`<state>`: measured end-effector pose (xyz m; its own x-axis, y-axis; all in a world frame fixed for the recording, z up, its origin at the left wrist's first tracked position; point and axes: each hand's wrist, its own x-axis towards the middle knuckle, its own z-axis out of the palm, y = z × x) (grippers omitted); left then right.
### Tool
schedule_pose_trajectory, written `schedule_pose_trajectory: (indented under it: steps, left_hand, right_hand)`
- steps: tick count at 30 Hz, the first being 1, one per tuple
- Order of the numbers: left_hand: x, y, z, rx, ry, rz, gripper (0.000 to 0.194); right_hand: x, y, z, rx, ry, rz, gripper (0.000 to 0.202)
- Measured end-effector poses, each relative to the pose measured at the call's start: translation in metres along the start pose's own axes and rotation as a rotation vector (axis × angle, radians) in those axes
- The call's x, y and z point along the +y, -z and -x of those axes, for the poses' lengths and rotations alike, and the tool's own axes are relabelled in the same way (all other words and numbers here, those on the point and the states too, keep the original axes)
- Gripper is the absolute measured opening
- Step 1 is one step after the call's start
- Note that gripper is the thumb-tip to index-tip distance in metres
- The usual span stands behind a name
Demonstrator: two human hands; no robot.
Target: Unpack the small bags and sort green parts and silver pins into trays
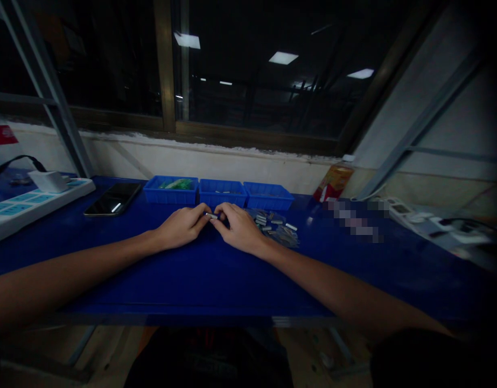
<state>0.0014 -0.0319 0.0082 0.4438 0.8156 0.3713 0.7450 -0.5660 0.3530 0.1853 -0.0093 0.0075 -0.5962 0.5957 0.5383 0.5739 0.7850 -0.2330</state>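
Between the fingertips of both hands is a small silvery piece, too small to make out in detail. My left hand pinches its left end, and my right hand grips it from the right with bent fingers. Just right of my right hand, a loose pile of small metal pieces and clear plastic bits lies on the blue table. Behind the hands stand three blue bins in a row: the left bin holds something green, the middle bin a few small pieces, the right bin small contents.
A black phone lies left of the bins, beside a white power strip with a plugged-in adapter. A red and orange packet leans at the back right. White devices and cables lie farther right.
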Motion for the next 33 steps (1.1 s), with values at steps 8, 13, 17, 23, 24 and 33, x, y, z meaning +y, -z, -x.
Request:
schedule_pose_trajectory:
  steps: [8, 13, 17, 23, 24, 33]
  left_hand:
    - [0.0006, 0.0007, -0.0002, 0.000, -0.009, -0.006, 0.024]
    - [0.0007, -0.0004, -0.0001, 0.035, -0.016, 0.003, 0.026]
    - [-0.0008, -0.0008, 0.0000, 0.031, -0.026, -0.017, 0.024]
    - [-0.0008, 0.0000, 0.0000, 0.022, -0.011, -0.005, 0.022]
    - [-0.0005, 0.0003, 0.0000, 0.020, -0.007, -0.003, 0.022]
    - [0.0000, 0.0002, 0.0001, 0.066, -0.033, 0.028, 0.029]
  right_hand:
    - [0.0008, -0.0004, -0.0006, -0.002, 0.031, 0.008, 0.007]
    - [-0.0005, 0.0000, -0.0016, 0.003, 0.012, 0.019, 0.017]
    - [-0.0002, -0.0002, -0.0015, -0.014, 0.019, 0.034, 0.022]
    - [0.0005, 0.0006, 0.0014, 0.033, 0.005, -0.024, 0.016]
    - [0.0004, 0.0008, 0.0016, 0.036, 0.012, -0.029, 0.017]
    - [0.0004, 0.0005, -0.0008, 0.009, 0.030, -0.004, 0.021]
